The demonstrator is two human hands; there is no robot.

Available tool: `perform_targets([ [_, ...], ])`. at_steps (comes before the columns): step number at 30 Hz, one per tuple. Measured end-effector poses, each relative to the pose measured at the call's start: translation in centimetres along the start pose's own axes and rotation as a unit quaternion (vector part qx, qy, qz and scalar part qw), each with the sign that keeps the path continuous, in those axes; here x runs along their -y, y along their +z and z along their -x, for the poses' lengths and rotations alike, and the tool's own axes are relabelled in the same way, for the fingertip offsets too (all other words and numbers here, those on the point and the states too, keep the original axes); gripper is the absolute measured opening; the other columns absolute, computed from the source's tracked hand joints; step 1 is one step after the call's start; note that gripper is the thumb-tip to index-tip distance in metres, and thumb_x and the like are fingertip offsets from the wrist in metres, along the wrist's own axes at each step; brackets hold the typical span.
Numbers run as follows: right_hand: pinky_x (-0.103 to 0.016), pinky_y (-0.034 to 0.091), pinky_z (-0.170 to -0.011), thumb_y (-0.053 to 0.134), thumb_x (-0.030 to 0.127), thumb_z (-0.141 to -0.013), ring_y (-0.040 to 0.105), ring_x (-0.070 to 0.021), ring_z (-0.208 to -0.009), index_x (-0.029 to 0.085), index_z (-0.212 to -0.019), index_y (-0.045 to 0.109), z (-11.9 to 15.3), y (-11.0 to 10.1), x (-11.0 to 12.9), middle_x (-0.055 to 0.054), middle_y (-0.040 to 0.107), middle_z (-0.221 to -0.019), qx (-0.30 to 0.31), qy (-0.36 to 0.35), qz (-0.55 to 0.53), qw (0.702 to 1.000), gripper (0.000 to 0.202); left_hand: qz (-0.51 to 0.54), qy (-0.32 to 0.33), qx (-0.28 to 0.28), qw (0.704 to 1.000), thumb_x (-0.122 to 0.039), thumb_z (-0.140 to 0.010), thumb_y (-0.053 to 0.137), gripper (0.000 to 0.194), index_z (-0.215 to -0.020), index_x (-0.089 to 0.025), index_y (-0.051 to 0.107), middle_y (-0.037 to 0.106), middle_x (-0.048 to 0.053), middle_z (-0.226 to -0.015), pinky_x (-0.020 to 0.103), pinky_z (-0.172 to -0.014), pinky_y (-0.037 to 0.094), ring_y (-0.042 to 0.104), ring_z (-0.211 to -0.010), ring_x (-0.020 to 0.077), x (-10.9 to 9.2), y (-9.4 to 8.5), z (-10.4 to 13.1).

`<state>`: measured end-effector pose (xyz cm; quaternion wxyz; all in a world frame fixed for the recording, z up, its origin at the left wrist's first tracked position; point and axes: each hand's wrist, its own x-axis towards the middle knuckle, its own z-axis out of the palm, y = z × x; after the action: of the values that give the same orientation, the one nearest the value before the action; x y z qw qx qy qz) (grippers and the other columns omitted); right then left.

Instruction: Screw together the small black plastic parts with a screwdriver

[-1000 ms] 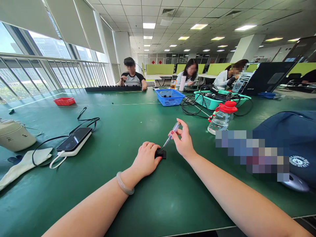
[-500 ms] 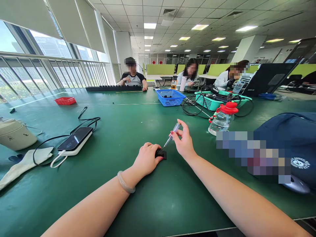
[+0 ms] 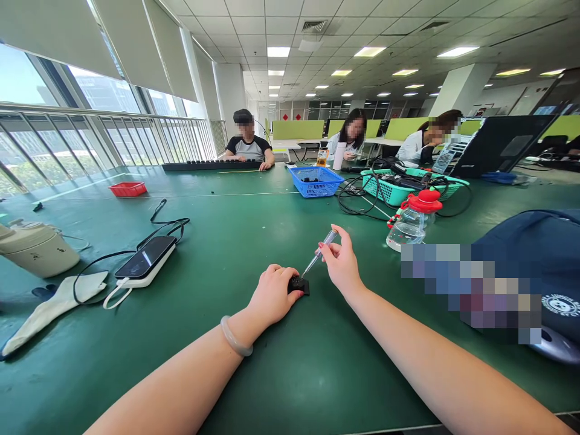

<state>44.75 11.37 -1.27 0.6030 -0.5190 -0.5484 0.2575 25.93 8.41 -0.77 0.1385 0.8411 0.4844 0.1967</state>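
Note:
A small black part (image 3: 299, 284) lies on the green table (image 3: 290, 374), with my left hand (image 3: 274, 293) closed on its left side, thumb in front and fingers behind. My right hand (image 3: 341, 261) grips a clear-handled screwdriver (image 3: 319, 251) that slants down to the left. Its index finger presses on the end of the handle, and the tip meets the top of the black part. Details on top of the part are too small to make out.
Blue basket (image 3: 316, 182), teal basket (image 3: 393, 188) with cables and red-capped bottle (image 3: 410, 222) stand beyond my right hand; a navy bag (image 3: 525, 241) is at right. Left are a phone (image 3: 145, 257), white glove (image 3: 58, 305) and red tray (image 3: 128, 190). Three people sit at the back.
The whole view has shifted slightly, moving things a little right and down. Both hands keep their holds. The person at the back left has lowered a raised hand.

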Motion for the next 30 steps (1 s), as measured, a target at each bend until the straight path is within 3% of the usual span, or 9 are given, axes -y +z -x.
perform_targets([
  [4,-0.040,0.055,-0.079,0.057,0.036,-0.093,0.071,-0.0209,-0.078,0.025,-0.138,0.043,1.2,0.1,1.1,-0.002,0.073,-0.083,0.016,-0.158,0.063,0.985,0.048,-0.004,-0.003,0.005,1.000,-0.027,-0.084,0.071,0.028,-0.111,-0.020,0.064,0.071,0.008,-0.111,0.048,-0.103,0.046,0.053,-0.117,0.0307,0.0,0.0,0.0],
  [8,-0.036,0.056,-0.078,0.053,0.019,-0.094,0.068,-0.0175,-0.076,0.031,-0.132,0.050,2.4,0.4,2.2,-0.001,0.071,-0.088,0.073,-0.381,0.106,0.915,0.040,-0.012,0.016,-0.009,1.000,-0.027,-0.084,0.073,0.027,-0.108,-0.020,0.064,0.071,0.008,-0.109,0.048,-0.102,0.047,0.055,-0.113,0.0306,0.3,0.3,0.0],
  [10,-0.035,0.056,-0.078,0.053,0.015,-0.094,0.066,-0.0164,-0.075,0.034,-0.132,0.050,2.5,0.4,2.3,0.001,0.071,-0.088,0.100,-0.427,0.106,0.892,0.043,-0.017,0.025,-0.019,0.999,-0.028,-0.084,0.072,0.025,-0.106,-0.019,0.065,0.071,0.009,-0.108,0.048,-0.101,0.047,0.055,-0.112,0.0305,0.4,0.4,0.0],
  [12,-0.034,0.056,-0.078,0.054,0.017,-0.094,0.067,-0.0164,-0.075,0.034,-0.132,0.050,2.3,0.3,2.1,0.001,0.071,-0.089,0.093,-0.406,0.098,0.904,0.042,-0.018,0.026,-0.020,0.999,-0.028,-0.084,0.072,0.025,-0.106,-0.019,0.065,0.071,0.009,-0.107,0.048,-0.101,0.047,0.056,-0.113,0.0303,0.4,0.4,0.0],
  [15,-0.036,0.056,-0.080,0.057,0.026,-0.093,0.069,-0.0174,-0.075,0.029,-0.133,0.048,1.5,0.0,1.5,0.000,0.071,-0.086,0.064,-0.285,0.080,0.953,0.041,-0.019,0.018,-0.012,1.000,-0.029,-0.085,0.071,0.027,-0.109,-0.020,0.064,0.071,0.009,-0.109,0.048,-0.102,0.046,0.054,-0.115,0.0306,0.3,0.3,0.0],
  [18,-0.039,0.056,-0.081,0.058,0.034,-0.093,0.071,-0.0196,-0.077,0.026,-0.134,0.043,0.8,-0.3,1.0,0.001,0.072,-0.081,0.059,-0.167,0.045,0.983,0.045,-0.019,0.010,-0.008,1.000,-0.031,-0.087,0.069,0.028,-0.112,-0.020,0.064,0.071,0.009,-0.111,0.049,-0.105,0.045,0.053,-0.118,0.0309,0.2,0.2,0.0],
  [26,-0.037,0.053,-0.068,0.064,0.054,-0.082,0.064,-0.0183,-0.063,0.024,-0.133,0.041,-0.5,-0.1,-0.3,0.002,0.070,-0.072,0.040,-0.016,-0.065,0.997,0.063,-0.016,0.001,0.000,1.000,-0.029,-0.084,0.072,0.028,-0.110,-0.021,0.064,0.070,0.008,-0.110,0.047,-0.105,0.044,0.052,-0.119,0.0300,0.0,0.2,0.0],
  [30,-0.037,0.053,-0.068,0.066,0.054,-0.079,0.061,-0.0172,-0.059,0.022,-0.131,0.042,-1.1,-0.3,-1.1,0.003,0.068,-0.067,0.025,0.047,-0.066,0.996,0.066,-0.010,-0.001,0.000,1.000,-0.028,-0.084,0.072,0.028,-0.110,-0.022,0.064,0.070,0.008,-0.111,0.047,-0.105,0.044,0.052,-0.120,0.0299,-0.1,0.1,0.0],
])
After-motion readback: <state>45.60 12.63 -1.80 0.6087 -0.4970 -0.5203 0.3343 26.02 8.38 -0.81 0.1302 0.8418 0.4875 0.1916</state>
